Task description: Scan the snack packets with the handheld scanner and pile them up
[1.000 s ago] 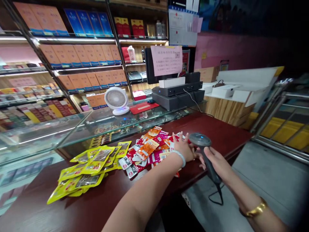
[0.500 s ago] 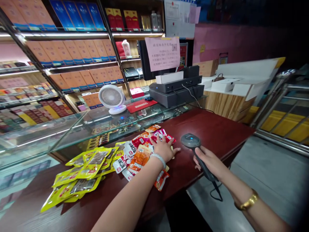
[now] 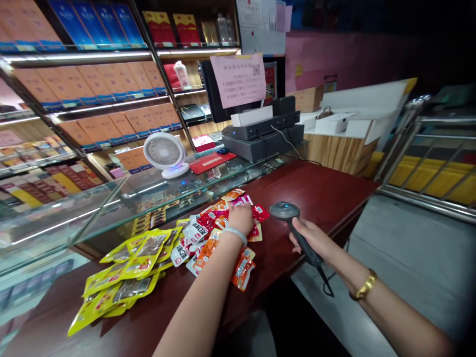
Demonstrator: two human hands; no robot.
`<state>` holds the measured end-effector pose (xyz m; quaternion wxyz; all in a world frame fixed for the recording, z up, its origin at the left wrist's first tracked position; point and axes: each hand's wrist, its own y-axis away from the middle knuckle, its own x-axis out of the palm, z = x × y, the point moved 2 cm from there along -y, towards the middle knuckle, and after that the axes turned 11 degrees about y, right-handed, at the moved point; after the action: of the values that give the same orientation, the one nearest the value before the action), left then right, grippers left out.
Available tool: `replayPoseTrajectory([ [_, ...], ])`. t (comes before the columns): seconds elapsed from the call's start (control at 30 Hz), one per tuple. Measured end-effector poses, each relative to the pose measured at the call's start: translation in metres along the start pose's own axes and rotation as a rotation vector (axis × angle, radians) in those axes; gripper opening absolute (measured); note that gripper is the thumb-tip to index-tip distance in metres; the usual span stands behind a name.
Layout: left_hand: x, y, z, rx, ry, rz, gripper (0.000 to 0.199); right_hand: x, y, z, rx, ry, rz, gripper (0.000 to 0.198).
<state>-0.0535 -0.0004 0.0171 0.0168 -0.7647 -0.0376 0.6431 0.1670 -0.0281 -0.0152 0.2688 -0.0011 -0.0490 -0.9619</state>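
Note:
My left hand [image 3: 241, 219] is over a heap of small snack packets, its fingers curled down onto a pink snack packet [image 3: 242, 200] at the heap's far side; the fingertips are largely hidden. Orange packets [image 3: 241, 271], red ones [image 3: 260, 213] and white-and-red ones [image 3: 195, 229] lie around and under the wrist. In my right hand [image 3: 310, 237] is a dark barcode scanner [image 3: 285, 210], gripped by its handle, with its head just right of the heap and a blue light on top. Larger yellow snack bags [image 3: 143, 255] are piled left of the heap.
The packets lie on a dark red table [image 3: 316, 188]. Behind it runs a glass display counter [image 3: 100, 208] bearing a white fan [image 3: 164, 151], a red mat [image 3: 212, 162] and a grey cash drawer [image 3: 260, 144]. A metal railing [image 3: 420, 148] stands at right. Boxed goods fill the shelves.
My left hand has gone from spread fingers to curled ones and shifted slightly back and left. The scanner stays in my right hand. The whole view has shifted a little.

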Motion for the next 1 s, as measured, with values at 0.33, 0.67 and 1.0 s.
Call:
replayPoseTrajectory([
  [0.33, -0.006, -0.001, -0.010, -0.054, 0.096, -0.005, 0.049, 0.015, -0.004, -0.009, -0.074, -0.082, -0.097, 0.063],
  [0.67, 0.000, 0.004, -0.009, 0.015, 0.289, -0.083, 0.035, 0.043, -0.012, -0.012, -0.117, -0.309, -0.160, 0.063],
  [1.0, 0.002, -0.001, 0.005, 0.037, 0.406, -0.125, 0.038, 0.047, -0.015, -0.015, -0.151, -0.329, -0.269, 0.058],
])
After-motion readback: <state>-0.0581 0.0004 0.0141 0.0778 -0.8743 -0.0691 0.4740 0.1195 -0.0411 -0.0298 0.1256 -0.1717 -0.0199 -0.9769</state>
